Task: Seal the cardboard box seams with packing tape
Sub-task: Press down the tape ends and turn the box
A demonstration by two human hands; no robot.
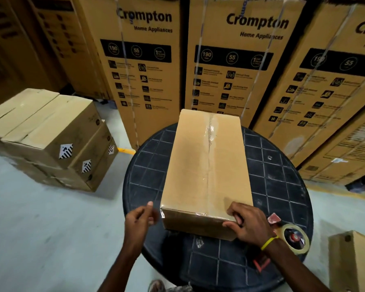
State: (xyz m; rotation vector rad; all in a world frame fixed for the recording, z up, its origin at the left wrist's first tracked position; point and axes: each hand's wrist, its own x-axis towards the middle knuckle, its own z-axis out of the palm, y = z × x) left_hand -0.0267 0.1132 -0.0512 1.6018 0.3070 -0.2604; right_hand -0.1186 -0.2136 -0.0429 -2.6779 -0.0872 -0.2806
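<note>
A long brown cardboard box (pixel 190 165) lies on a round dark table (pixel 282 186), its top centre seam covered by clear tape (pixel 210 140). My right hand (pixel 247 223) presses on the box's near right corner, fingers curled over the edge. My left hand (pixel 140 220) hovers just left of the near left corner, fingers loosely apart, blurred, holding nothing that I can see. A tape dispenser with a roll of packing tape (pixel 295 239) rests on the table right of my right wrist.
Tall printed appliance cartons (pixel 236 60) stand close behind the table. A stack of smaller cardboard boxes (pixel 51 140) sits on the floor at left. Another box corner (pixel 354 260) shows at lower right. Grey floor lies at lower left.
</note>
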